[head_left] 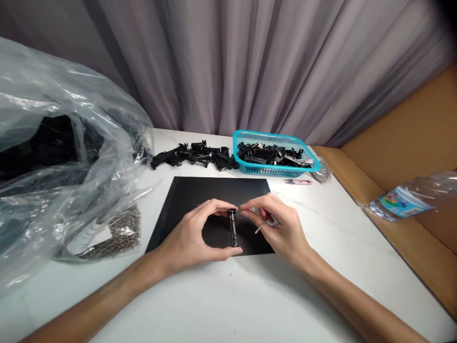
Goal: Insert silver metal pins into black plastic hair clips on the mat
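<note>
My left hand (194, 236) holds a small black plastic clip (233, 229) upright between thumb and forefinger, over a black mat (189, 195) on the white table. My right hand (280, 226) pinches a tiny metal piece (253, 209) at the clip's top end and keeps a thin metal pin (260, 226) tucked in its fingers. The two hands meet at the clip, near the mat's front edge.
A pile of black clips (194, 156) lies behind the mat, beside a turquoise basket (246, 166) holding more. Pink snips (298, 181) lie right of the mat. A large clear plastic bag (60, 157) and a bag of metal springs (119, 233) fill the left. A bottle (410, 197) lies by cardboard at right.
</note>
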